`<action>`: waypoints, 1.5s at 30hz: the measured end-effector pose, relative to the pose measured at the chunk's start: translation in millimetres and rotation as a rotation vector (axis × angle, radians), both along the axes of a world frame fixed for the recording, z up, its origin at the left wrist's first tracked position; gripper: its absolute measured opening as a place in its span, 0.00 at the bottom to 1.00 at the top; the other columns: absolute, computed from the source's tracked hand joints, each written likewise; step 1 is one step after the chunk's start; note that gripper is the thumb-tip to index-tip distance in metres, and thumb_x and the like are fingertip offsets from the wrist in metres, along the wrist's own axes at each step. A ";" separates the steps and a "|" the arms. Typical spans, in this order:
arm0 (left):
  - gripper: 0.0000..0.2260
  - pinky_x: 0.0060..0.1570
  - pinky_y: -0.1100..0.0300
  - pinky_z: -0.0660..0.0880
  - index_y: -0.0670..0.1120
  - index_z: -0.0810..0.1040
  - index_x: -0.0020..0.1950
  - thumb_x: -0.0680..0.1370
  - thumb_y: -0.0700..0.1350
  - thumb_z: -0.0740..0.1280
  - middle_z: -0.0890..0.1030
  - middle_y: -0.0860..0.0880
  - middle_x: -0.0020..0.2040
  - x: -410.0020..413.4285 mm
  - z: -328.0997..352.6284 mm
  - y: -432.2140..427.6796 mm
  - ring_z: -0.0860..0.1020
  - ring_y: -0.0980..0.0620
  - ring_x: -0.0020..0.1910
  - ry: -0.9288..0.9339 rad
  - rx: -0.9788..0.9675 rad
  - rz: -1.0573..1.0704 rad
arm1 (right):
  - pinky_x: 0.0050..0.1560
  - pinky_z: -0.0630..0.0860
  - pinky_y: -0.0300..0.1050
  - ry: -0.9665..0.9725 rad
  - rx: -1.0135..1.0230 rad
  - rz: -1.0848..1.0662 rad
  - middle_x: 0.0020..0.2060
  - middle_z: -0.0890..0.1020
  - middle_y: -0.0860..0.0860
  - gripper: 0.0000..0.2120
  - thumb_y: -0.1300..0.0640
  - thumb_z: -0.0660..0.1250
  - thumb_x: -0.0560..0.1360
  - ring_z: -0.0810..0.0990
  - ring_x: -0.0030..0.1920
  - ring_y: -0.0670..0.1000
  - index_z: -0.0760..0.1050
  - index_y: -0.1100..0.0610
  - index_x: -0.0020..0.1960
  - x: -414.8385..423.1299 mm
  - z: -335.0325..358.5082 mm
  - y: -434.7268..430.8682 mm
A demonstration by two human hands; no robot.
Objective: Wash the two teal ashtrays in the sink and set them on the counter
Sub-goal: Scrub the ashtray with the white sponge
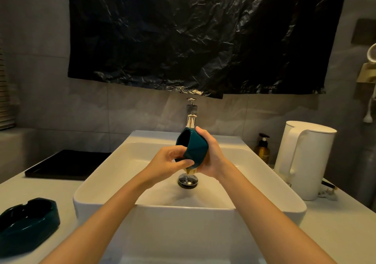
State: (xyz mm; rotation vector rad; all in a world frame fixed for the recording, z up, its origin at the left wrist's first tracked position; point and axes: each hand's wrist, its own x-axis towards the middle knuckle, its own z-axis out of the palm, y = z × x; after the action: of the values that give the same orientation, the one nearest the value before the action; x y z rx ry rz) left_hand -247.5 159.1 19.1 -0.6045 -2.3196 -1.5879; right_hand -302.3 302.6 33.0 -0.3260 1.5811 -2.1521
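Forearms point(114, 213) outstretched, left hand point(169, 163) and right hand point(211, 156) clasp a teal ashtray point(194, 147) over the sink point(87, 192), seemingly mid-wash; setting it down needs a firm grip.

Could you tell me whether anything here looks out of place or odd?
The crinkled black plastic sheet hanging on the wall above the faucet stands out: its lower edge runs unevenly. Nothing looks spilled or broken; the teal ashtray in the left hand and right hand is tipped sideways over the sink.
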 end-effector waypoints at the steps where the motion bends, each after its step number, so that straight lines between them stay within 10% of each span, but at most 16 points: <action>1: 0.13 0.44 0.72 0.75 0.48 0.78 0.60 0.76 0.43 0.69 0.82 0.55 0.51 -1.1 0.9 -0.3 0.80 0.57 0.52 -0.022 0.013 -0.002 | 0.50 0.75 0.49 0.037 0.020 -0.052 0.50 0.79 0.57 0.30 0.36 0.65 0.69 0.77 0.52 0.56 0.74 0.56 0.61 -0.7 -0.7 -2.5; 13: 0.12 0.49 0.64 0.77 0.51 0.75 0.56 0.75 0.42 0.69 0.83 0.54 0.49 -8.2 3.0 -4.0 0.82 0.54 0.49 -0.194 0.261 -0.024 | 0.50 0.78 0.37 0.693 0.206 -0.442 0.64 0.71 0.49 0.27 0.46 0.66 0.76 0.75 0.59 0.49 0.60 0.45 0.71 -1.9 -13.3 -17.3; 21: 0.11 0.50 0.61 0.78 0.47 0.77 0.58 0.76 0.41 0.68 0.83 0.49 0.51 -14.5 -2.7 -13.3 0.81 0.50 0.52 -0.154 0.243 0.088 | 0.67 0.65 0.38 1.518 0.537 -0.575 0.60 0.78 0.45 0.15 0.51 0.57 0.80 0.68 0.64 0.45 0.79 0.53 0.59 -6.1 -27.1 -22.4; 28: 0.11 0.43 0.68 0.76 0.48 0.77 0.58 0.76 0.43 0.68 0.82 0.52 0.50 -8.9 -3.6 -8.5 0.80 0.54 0.50 -0.183 0.104 0.048 | 0.64 0.68 0.41 1.271 0.601 -0.588 0.59 0.78 0.45 0.17 0.50 0.53 0.80 0.70 0.61 0.45 0.79 0.51 0.58 -15.7 -26.2 -23.4; 33: 0.12 0.47 0.66 0.77 0.48 0.77 0.59 0.76 0.43 0.68 0.82 0.51 0.50 -8.7 -1.4 -9.0 0.81 0.52 0.52 -0.153 0.124 0.086 | 0.64 0.62 0.30 1.473 0.606 -0.567 0.59 0.79 0.45 0.16 0.53 0.55 0.80 0.68 0.63 0.44 0.80 0.51 0.58 -9.7 -27.0 -20.8; 38: 0.11 0.40 0.71 0.75 0.54 0.75 0.57 0.76 0.43 0.68 0.82 0.57 0.50 -0.6 -1.9 -8.4 0.80 0.60 0.50 -0.194 0.106 -0.031 | 0.54 0.76 0.45 1.070 0.464 -0.546 0.50 0.80 0.44 0.19 0.50 0.51 0.80 0.76 0.51 0.44 0.80 0.52 0.52 -17.0 -11.6 -21.8; 45: 0.10 0.44 0.70 0.76 0.54 0.75 0.54 0.76 0.41 0.68 0.82 0.59 0.48 -0.8 -1.9 -6.2 0.80 0.60 0.48 -0.121 0.058 -0.004 | 0.57 0.66 0.27 1.365 0.498 -0.612 0.55 0.80 0.44 0.19 0.52 0.51 0.81 0.72 0.57 0.41 0.82 0.53 0.52 -12.2 -20.6 -14.1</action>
State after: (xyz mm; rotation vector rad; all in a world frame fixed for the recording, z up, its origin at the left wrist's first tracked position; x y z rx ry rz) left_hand -248.3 152.9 17.2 -0.5134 -2.3493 -1.7320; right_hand -314.5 288.5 12.4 -1.5042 3.1793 -1.7441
